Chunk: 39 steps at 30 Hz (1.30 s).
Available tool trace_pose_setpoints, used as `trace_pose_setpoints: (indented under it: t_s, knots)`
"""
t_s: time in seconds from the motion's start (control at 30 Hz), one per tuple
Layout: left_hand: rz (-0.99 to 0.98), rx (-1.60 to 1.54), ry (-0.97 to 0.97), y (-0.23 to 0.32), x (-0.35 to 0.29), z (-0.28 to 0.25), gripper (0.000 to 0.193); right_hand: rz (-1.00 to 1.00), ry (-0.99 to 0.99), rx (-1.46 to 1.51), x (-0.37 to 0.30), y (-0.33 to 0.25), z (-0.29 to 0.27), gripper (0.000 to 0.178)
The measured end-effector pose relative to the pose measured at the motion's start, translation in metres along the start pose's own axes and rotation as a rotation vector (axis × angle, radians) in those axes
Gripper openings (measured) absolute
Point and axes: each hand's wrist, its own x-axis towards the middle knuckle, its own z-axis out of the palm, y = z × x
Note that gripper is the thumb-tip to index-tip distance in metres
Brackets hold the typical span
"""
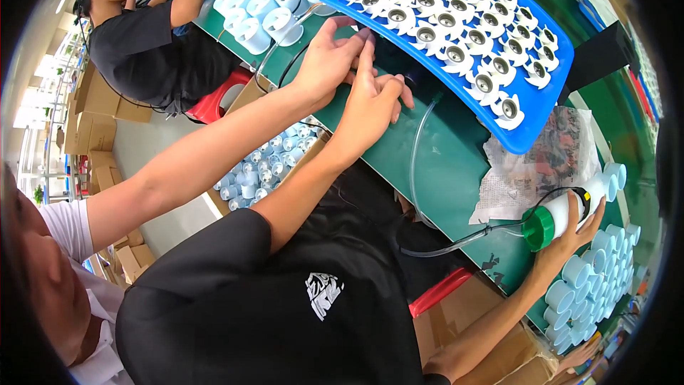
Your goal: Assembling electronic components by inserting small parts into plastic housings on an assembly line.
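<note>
My left hand [372,105] reaches under the near edge of a blue tray [520,144]. Its index finger is stretched out and its other fingers are apart and partly bent. The fingertip meets the hand [324,57] of a co-worker in a white sleeve; whatever lies between the fingers is hidden. At the right, my right hand [576,232] is wrapped round a white bottle [558,212] with a green cap [538,228], tilted on its side. Clear tubing [463,240] leads from the cap end. Rows of white bladed fan wheels [454,53] with dark centres fill the tray.
Light-blue cups [559,296] crowd the right table end; more blue-white parts [249,36] stand at the far left. Crumpled printed paper [509,185] lies on the green table [445,164]. A box of small parts [249,178] is below. Another person [153,50] sits far left.
</note>
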Motion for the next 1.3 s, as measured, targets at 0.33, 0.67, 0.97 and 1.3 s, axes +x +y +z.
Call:
trace_pose_setpoints:
  t_s: [0.33,0.67,0.97,1.3]
  knots:
    - [-0.016,-0.033,-0.004,-0.003,0.001,0.001,0.069,0.123,-0.159,-0.145,-0.004,-0.014,-0.007,0.063]
    - [-0.014,-0.131,-0.040,-0.004,0.000,-0.007,0.059,0.196,-0.082,-0.092,-0.025,-0.016,0.003,0.073]
    - [0.162,-0.024,0.068,-0.016,-0.042,0.026,0.046,0.177,-0.051,-0.076,-0.030,0.001,-0.008,0.078]
    - [0.494,-0.073,-0.318,-0.015,-0.074,0.072,0.050,0.547,0.083,0.055,-0.041,-0.018,-0.011,0.068]
